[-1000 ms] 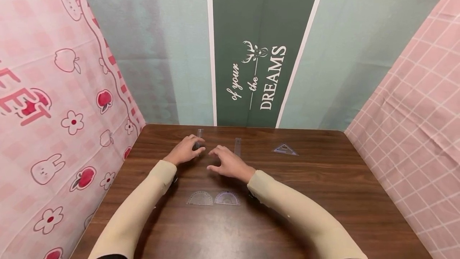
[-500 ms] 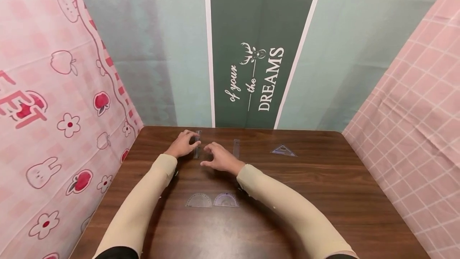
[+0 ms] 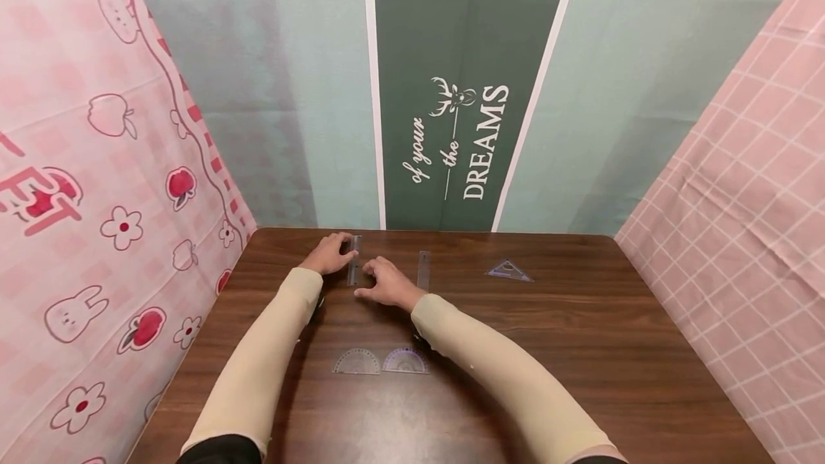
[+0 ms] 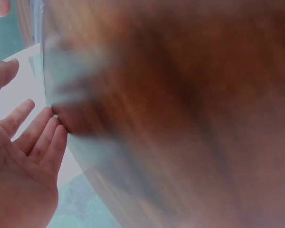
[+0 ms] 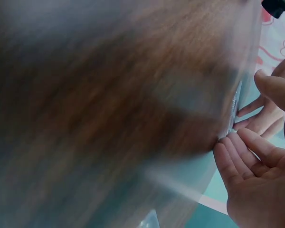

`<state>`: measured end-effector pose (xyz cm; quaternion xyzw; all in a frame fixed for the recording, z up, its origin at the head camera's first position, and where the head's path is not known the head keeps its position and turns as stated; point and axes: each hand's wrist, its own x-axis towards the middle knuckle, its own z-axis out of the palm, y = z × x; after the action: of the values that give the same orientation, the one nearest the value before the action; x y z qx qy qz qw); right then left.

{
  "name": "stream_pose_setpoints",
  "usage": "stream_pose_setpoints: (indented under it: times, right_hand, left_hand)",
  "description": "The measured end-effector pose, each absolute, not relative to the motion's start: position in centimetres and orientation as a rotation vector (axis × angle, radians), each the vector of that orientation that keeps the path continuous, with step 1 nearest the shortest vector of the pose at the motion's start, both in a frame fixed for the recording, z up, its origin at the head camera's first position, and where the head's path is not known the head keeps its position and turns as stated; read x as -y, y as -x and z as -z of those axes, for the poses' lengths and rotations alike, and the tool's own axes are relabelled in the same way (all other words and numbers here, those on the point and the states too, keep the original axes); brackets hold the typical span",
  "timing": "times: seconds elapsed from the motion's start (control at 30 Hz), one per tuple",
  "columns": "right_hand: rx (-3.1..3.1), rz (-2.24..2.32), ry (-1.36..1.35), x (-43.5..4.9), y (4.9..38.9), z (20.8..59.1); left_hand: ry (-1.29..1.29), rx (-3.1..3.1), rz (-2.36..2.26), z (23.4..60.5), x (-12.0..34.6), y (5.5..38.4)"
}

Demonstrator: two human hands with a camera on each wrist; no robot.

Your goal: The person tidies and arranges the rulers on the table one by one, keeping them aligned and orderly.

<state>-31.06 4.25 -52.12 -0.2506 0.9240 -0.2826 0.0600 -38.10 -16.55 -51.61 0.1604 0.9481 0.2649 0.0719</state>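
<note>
A clear straight ruler (image 3: 352, 276) lies on the table at the back left. My left hand (image 3: 330, 253) is at its left side, and the thumb and forefinger overlap it in the head view. In the left wrist view, the left hand (image 4: 31, 156) has loosely extended fingers, with fingertips at the tabletop. To the ruler's right, my right hand (image 3: 389, 283) holds nothing, its thumb apart from its fingers. The right wrist view shows the right hand (image 5: 256, 175) with fingertips at the table surface, close to the ruler (image 5: 234, 107). A second clear ruler (image 3: 423, 268) lies behind the right wrist.
Two clear protractors, one plain (image 3: 357, 361) and one purple-marked (image 3: 406, 361), lie side by side nearer the front. A purple-marked set square (image 3: 509, 271) lies at the back right of the wooden table (image 3: 580, 349). Cloth curtains (image 3: 309, 92) stand behind and at both sides.
My left hand has drawn off the ruler to its left side, leaving more of it visible. The right hand has shifted left toward that ruler. The view has tilted slightly.
</note>
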Motion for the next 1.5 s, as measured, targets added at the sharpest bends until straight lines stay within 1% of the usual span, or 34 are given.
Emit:
stream_pose_setpoints:
  times: [0.23,0.47,0.73,0.9,1.17,1.5]
  right_hand:
    - [-2.828,0.850,0.729,-3.6,31.6,53.0]
    - [-2.866,0.793,0.690,-3.3,31.4,53.1]
    - [-2.904,0.676,0.693,-2.7,31.4,52.6]
    - [-2.922,0.636,0.708,-2.5,31.2,52.3]
    - [-2.932,0.590,0.714,-2.4,31.0,52.4]
    - [-2.950,0.587,0.717,-2.6,31.4,52.7]
  left_hand:
    - [-0.422,-2.889,-0.733,51.2,16.1,38.8]
    - [-0.392,-2.876,-0.658,50.2,15.4,38.3]
    - [-0.327,-2.890,-0.646,50.5,15.2,38.6]
    - [-0.315,-2.890,-0.604,51.4,15.1,39.6]
    - [-0.290,-2.915,-0.510,52.1,14.7,39.6]
    - [-0.287,-2.947,-0.540,52.0,14.3,39.6]
